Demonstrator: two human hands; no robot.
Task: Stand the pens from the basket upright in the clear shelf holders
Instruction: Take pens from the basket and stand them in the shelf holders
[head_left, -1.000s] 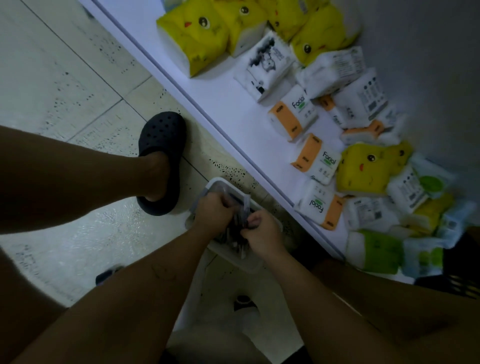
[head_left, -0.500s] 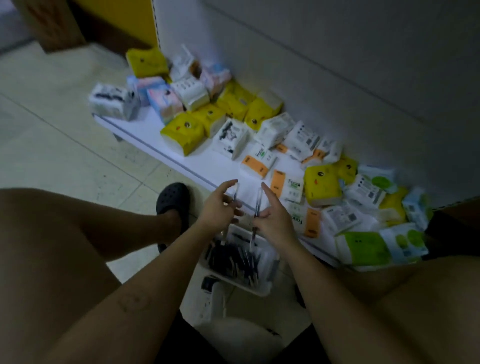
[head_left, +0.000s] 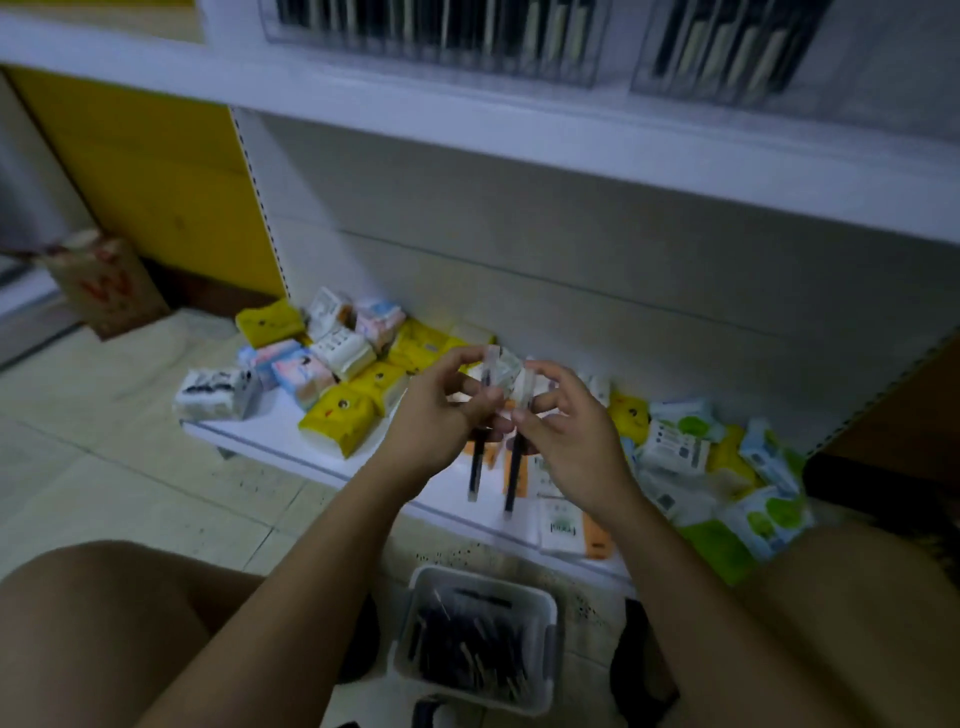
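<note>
At far left a brown bag (head_left: 104, 286) is leaning by the yellow panel (head_left: 156, 171). Tissue packs (head_left: 337, 421) are lying scattered along the low shelf (head_left: 270, 431) behind your hands. Your left hand (head_left: 441, 415) is pinching one pen (head_left: 474, 462) upright. Just beside it, your right hand (head_left: 566, 431) is pinching a second pen (head_left: 514, 467). Between your knees the basket (head_left: 551, 623) is sitting on the floor, holding more pens. Overhead, the upper shelf (head_left: 519, 145) is carrying the clear holders (head_left: 431, 41), which are blurred.
</note>
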